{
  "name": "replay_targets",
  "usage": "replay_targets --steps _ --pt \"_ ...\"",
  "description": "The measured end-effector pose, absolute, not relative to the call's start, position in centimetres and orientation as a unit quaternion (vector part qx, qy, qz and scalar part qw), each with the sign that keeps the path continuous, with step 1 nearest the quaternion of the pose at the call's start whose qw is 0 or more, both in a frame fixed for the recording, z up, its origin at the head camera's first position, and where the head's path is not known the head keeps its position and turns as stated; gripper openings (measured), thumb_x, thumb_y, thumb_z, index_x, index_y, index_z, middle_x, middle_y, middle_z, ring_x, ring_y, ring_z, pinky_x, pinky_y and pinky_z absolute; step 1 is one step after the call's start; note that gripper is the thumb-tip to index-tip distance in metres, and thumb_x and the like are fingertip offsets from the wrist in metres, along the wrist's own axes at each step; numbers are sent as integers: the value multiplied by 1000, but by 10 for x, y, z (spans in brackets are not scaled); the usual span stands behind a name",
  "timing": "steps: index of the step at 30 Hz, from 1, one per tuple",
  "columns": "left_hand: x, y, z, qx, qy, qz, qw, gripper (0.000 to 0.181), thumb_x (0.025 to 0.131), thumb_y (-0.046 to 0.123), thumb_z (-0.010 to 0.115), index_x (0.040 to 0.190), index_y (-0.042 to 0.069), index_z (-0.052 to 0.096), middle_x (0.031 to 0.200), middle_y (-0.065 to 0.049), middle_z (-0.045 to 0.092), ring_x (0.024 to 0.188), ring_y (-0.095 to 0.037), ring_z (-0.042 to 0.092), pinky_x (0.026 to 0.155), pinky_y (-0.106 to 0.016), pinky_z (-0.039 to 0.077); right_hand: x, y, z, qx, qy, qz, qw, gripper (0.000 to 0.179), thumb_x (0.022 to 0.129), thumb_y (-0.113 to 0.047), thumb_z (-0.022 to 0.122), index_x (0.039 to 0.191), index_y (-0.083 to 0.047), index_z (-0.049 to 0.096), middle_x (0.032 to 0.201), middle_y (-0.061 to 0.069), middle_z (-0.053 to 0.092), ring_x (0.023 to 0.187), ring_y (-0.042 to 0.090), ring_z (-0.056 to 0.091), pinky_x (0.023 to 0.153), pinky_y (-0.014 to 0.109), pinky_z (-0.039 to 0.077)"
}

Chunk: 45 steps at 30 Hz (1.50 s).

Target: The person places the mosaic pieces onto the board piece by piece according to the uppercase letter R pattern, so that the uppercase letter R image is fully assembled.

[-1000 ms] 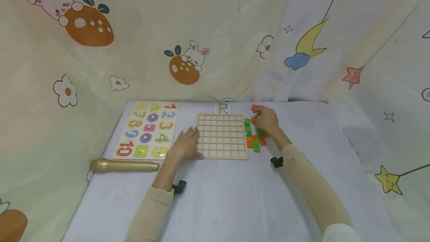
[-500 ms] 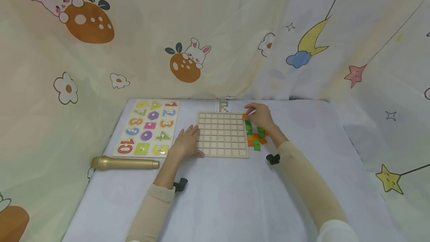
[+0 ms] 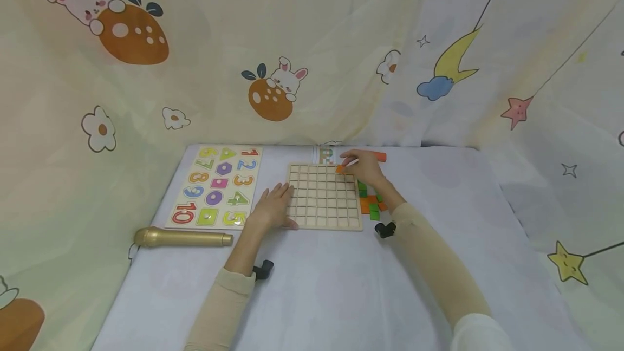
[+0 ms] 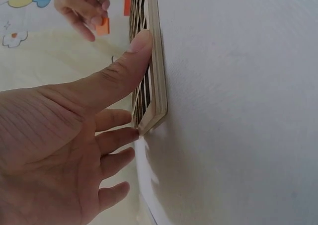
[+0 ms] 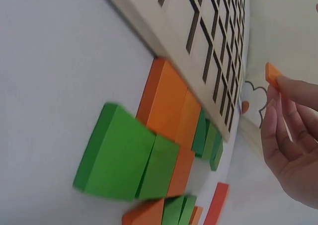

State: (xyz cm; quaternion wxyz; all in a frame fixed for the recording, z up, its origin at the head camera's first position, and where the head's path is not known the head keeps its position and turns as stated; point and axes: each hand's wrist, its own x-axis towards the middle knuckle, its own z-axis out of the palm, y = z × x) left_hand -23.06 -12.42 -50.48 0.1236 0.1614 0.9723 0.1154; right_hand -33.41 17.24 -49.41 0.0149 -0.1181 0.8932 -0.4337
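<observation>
Orange tile [image 3: 339, 169] has moved over grid board [image 3: 324, 199] on white table [image 3: 331, 286], right hand [image 3: 363, 167] pinching it, left hand [image 3: 271, 207] spread, printed drape [image 3: 205, 42] behind.

Matt wooden grid board [image 5: 164, 36], smooth held tile [image 5: 272, 75], matt tablecloth [image 3: 317, 297]

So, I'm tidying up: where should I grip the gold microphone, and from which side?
The gold microphone is probably best gripped across its mid-handle, from above: it lies on its side, the handle slimmer than the head, with the number board close along its far side.
</observation>
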Motion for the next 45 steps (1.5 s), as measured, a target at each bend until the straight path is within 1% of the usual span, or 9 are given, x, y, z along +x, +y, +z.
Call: replay_targets --steps 7,11,15,22,26,30,35,41,45 --pt "-231 -123 -506 159 974 108 122 116 72 49 92 162 4 33 171 -16 23 159 -37 18 129 -58 15 -338 156 -498 -127 885 -447 20 40 90 -8 81 129 -2 72 104 15 76 96 30 71 67 29 54" --pt "-229 -122 -504 158 974 101 124 116 72 49 92 162 3 35 171 -17 25 158 -38 20 128 -60 17 -339 143 -503 -135 881 -452 24 40 90 -6 82 128 0 72 105 17 77 100 33 72 63 25 51" --pt "-229 -122 -504 155 975 100 124 116 71 49 92 161 3 36 170 -17 27 158 -38 21 127 -60 18 -338 131 -506 -138 874 -465 32 37 91 -4 80 128 -2 73 106 17 77 104 33 70 59 22 46" --pt "-227 -121 -504 142 976 103 130 115 71 50 92 161 4 37 171 -15 25 159 -37 20 127 -61 17 -342 114 -512 -136 873 -467 38 36 92 -3 76 127 -3 73 104 11 78 111 29 68 63 23 46" --pt "-226 -121 -503 139 976 99 134 114 72 50 92 161 4 37 171 -15 26 158 -37 21 128 -61 16 -344 106 -516 -125 873 -469 45 32 91 -3 77 123 -7 76 101 8 79 107 26 69 67 25 50" --pt "-226 -120 -502 140 977 95 132 114 72 50 92 161 4 37 171 -16 26 158 -37 21 128 -61 16 -346 100 -517 -117 874 -468 49 29 91 -3 78 120 -7 76 100 7 79 100 25 70 64 26 50" --pt "-228 -119 -500 140 977 99 128 115 72 49 92 161 3 37 171 -16 26 158 -38 21 128 -61 15 -350 95 -518 -116 884 -451 49 26 92 -5 78 119 -8 77 100 5 79 100 23 69 69 26 49" --pt "-229 -119 -500 139 977 95 130 115 71 49 92 161 3 36 171 -16 26 158 -37 21 128 -61 15 -354 93 -521 -125 897 -421 53 23 91 -7 81 113 -9 78 98 3 79 93 20 73 82 33 58" --pt "-230 -118 -500 137 978 92 128 115 71 49 92 161 3 37 171 -15 26 158 -37 22 128 -60 15 -353 92 -522 -140 902 -405 47 20 90 -7 82 111 -9 78 98 3 79 91 20 74 88 37 60"
